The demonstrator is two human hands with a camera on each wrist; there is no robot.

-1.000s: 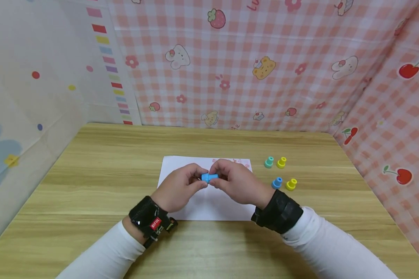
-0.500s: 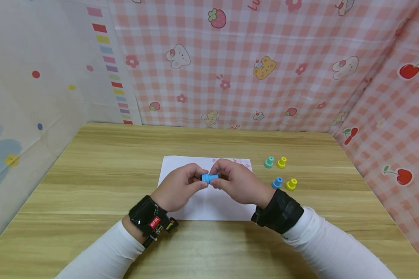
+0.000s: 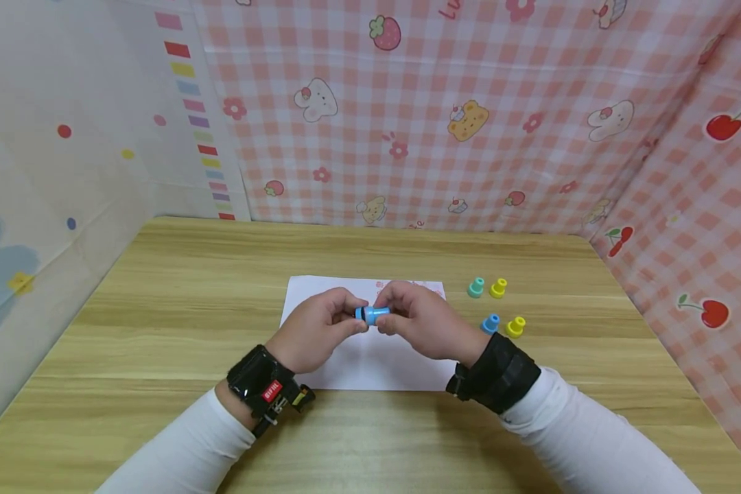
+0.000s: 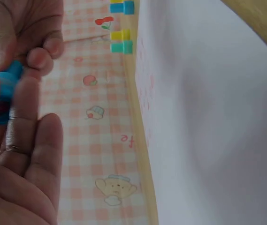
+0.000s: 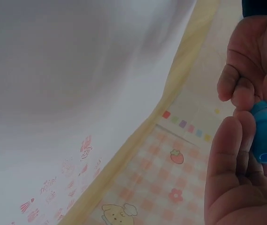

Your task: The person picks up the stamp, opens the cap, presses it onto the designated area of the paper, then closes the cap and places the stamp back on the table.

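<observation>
Over the white paper (image 3: 370,367), both hands hold one small blue toy stamp (image 3: 379,314). My left hand (image 3: 313,331) pinches its wide capped end (image 3: 359,313) between thumb and fingers. The narrow handle end is pinched by my right hand (image 3: 429,321). A dark band shows between the cap and the body in the head view. From the left wrist the blue stamp (image 4: 9,82) is blurred and partly hidden by fingers. In the right wrist view the round end of the stamp (image 5: 264,152) faces the camera.
To the right of the paper stand a teal stamp (image 3: 476,287), another blue stamp (image 3: 490,323) and two yellow stamps (image 3: 498,288). Red printed marks (image 5: 49,192) cover the paper's far right part. A checked cloth (image 3: 407,171) hangs behind the wooden table (image 3: 191,274).
My right hand has shifted slightly right with the handle end. A dark band has appeared between the stamp's cap and body. The left hand has hardly moved.
</observation>
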